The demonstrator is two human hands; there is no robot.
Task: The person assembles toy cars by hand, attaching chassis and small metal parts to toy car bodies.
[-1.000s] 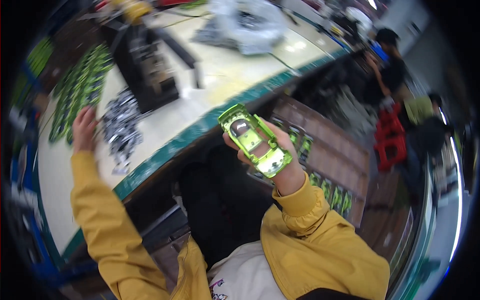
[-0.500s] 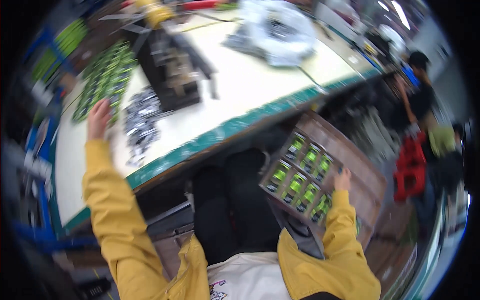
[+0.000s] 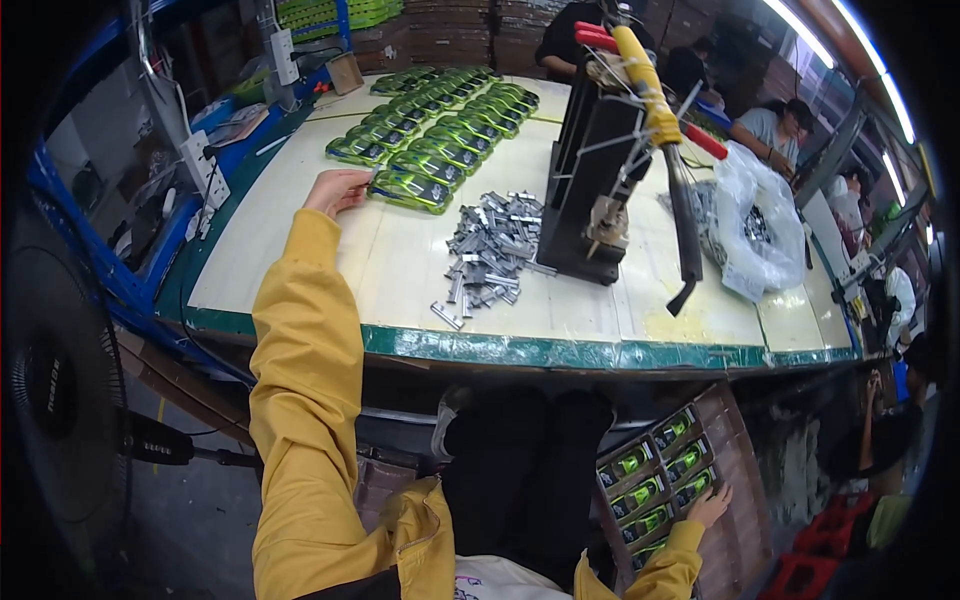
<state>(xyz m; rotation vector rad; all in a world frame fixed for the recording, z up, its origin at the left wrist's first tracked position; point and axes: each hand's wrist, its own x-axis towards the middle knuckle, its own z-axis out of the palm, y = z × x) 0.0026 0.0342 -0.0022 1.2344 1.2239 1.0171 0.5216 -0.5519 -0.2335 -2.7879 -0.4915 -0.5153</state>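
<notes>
Green shells (image 3: pixel 412 190) line up by my left hand (image 3: pixel 341 190), likely for reach. My right hand (image 3: pixel 709 506) is over the near box (image 3: pixel 735 455); I can't tell either grip.

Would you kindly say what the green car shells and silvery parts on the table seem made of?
Green car shells: probably plastic, glossy, judging by their bright highlights. Silvery parts: metal or metallic-coated plastic, given their grey sheen; which is unclear.

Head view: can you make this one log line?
left hand: by green car bodies on table; right hand: at divided box; grey metal parts: heaped beside black stand
</notes>
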